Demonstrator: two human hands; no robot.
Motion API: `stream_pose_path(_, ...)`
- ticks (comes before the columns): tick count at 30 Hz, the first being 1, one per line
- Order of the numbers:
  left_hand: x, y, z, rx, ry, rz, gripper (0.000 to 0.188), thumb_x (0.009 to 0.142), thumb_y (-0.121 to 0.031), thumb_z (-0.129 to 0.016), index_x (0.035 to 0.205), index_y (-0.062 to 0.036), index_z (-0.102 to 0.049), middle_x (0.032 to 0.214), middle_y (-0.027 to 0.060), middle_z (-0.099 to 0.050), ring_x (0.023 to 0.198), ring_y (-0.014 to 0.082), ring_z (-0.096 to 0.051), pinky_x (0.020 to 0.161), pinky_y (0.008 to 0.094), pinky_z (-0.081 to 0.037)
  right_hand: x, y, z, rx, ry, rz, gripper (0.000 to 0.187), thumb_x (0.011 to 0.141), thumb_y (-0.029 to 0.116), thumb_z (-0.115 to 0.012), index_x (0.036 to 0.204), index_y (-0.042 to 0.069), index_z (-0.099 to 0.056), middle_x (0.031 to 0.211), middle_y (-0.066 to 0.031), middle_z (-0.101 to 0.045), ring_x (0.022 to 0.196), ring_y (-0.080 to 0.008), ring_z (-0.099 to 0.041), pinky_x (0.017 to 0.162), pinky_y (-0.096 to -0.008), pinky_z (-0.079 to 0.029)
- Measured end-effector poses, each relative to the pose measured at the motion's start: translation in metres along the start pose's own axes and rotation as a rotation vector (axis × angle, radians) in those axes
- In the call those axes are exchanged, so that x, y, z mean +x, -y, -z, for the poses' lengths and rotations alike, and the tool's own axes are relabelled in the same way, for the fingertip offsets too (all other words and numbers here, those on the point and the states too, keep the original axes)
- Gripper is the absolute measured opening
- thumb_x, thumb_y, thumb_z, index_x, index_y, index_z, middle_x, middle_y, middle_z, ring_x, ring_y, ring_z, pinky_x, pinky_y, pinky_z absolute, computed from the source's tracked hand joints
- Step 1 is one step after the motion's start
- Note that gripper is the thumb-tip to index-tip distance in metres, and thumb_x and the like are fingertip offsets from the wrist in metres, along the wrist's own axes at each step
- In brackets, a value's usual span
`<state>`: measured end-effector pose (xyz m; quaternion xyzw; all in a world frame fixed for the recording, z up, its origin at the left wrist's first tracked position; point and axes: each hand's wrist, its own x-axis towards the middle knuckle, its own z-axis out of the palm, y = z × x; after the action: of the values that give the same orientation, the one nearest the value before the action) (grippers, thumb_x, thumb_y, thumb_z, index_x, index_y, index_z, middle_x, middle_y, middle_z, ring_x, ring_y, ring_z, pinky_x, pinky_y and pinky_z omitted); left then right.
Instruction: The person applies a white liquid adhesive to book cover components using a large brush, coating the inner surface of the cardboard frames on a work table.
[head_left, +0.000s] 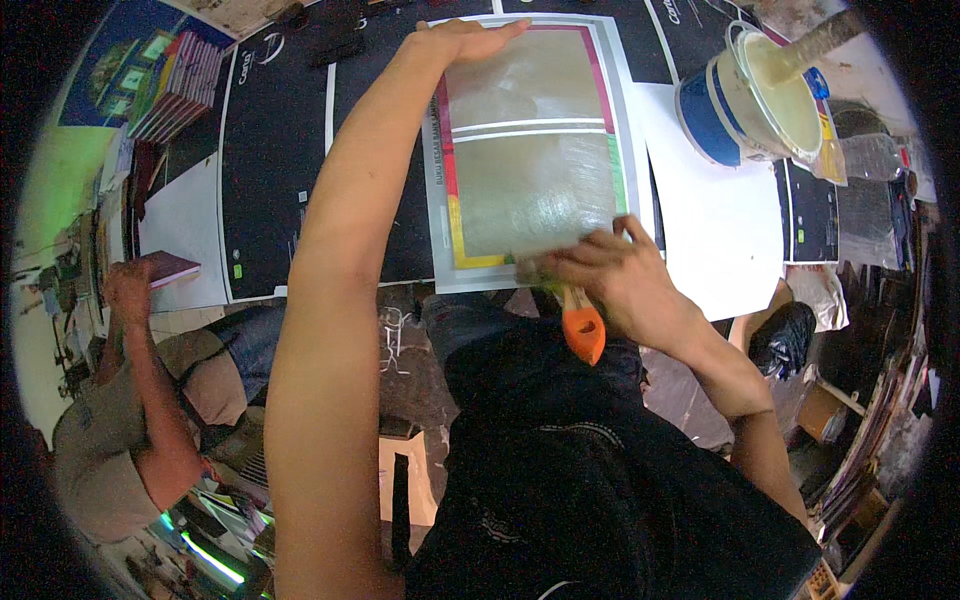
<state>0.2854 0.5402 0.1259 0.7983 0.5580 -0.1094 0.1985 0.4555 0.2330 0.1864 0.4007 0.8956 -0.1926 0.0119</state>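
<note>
A printed cover sheet point(436, 215) with a coloured border lies face-up in front of me. On it sit two greyish boards point(530, 180), one above the other, with a white strip between them; their surface shines as if wet. My left hand point(468, 40) lies flat with fingers stretched out on the sheet's far edge. Down at the near edge, my right hand point(610, 275) grips a paintbrush point(584, 332), its orange handle pointing toward me. The bristles are blurred and partly hidden by my fingers at the lower board's near edge.
A blue and white bucket point(712, 112) of pale paste, with a stick point(815, 48) in it, stands at the right on white paper point(715, 230). Stacked books point(178, 90) sit far left. Another person point(130, 420) at the left holds a dark red book point(170, 268).
</note>
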Motion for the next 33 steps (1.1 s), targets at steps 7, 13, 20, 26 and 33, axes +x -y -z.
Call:
stream_pose_path(7,-0.002,-0.004,-0.003,-0.019,-0.044,-0.015,0.11,0.071,-0.09,-0.013,0.135,-0.0083,-0.049,0.144,0.0174,-0.04,0.139,0.0345,-0.027,0.111,0.0602,-0.009,-0.011,0.024,-0.023,-0.064,0.079,0.052,0.047,0.076,0.015,-0.062,0.122,0.023,-0.06,0.115,-0.0003,-0.063,0.108,-0.0147,-0.058,0.095,-0.0392,-0.035)
stream_pose_path(13,0.002,-0.006,0.006,-0.041,0.04,0.017,0.108,0.071,-0.09,-0.012,0.124,-0.0087,-0.059,0.143,0.0179,-0.042,0.138,0.0344,-0.029,0.112,0.0596,-0.01,0.038,-0.05,0.009,-0.13,-0.505,-0.006,0.037,0.08,0.011,-0.053,0.111,0.027,-0.065,0.114,0.002,-0.064,0.103,-0.0177,-0.059,0.09,-0.0415,-0.038)
stream_pose_path(20,0.001,-0.012,-0.007,-0.041,-0.031,0.004,0.107,0.072,-0.09,-0.013,0.127,-0.0091,-0.057,0.142,0.0169,-0.042,0.138,0.0342,-0.029,0.112,0.0579,-0.012,-0.021,-0.078,-0.016,-0.096,-0.138,0.063,0.026,0.072,0.01,-0.06,0.094,0.019,-0.07,0.081,-0.0057,-0.066,0.086,-0.0215,-0.063,0.086,-0.0418,-0.04)
stream_pose_path(26,0.006,0.003,-0.008,-0.035,-0.035,0.012,0.107,0.072,-0.089,-0.014,0.13,-0.009,-0.055,0.143,0.0168,-0.041,0.138,0.035,-0.03,0.112,0.0581,-0.012,-0.029,-0.069,0.039,0.067,0.066,-0.034,0.025,0.08,0.021,-0.055,0.101,0.019,-0.069,0.108,0.001,-0.067,0.105,-0.0157,-0.06,0.096,-0.0446,-0.033)
stream_pose_path(33,0.0,-0.015,-0.011,-0.011,-0.035,0.051,0.106,0.076,-0.086,-0.017,0.137,-0.0043,-0.046,0.145,0.0193,-0.037,0.139,0.034,-0.028,0.112,0.0579,-0.011,-0.023,-0.108,0.008,-0.133,0.016,-0.047,0.027,0.083,0.015,-0.053,0.104,0.021,-0.069,0.112,-0.0018,-0.065,0.112,-0.0166,-0.056,0.095,-0.0436,-0.034)
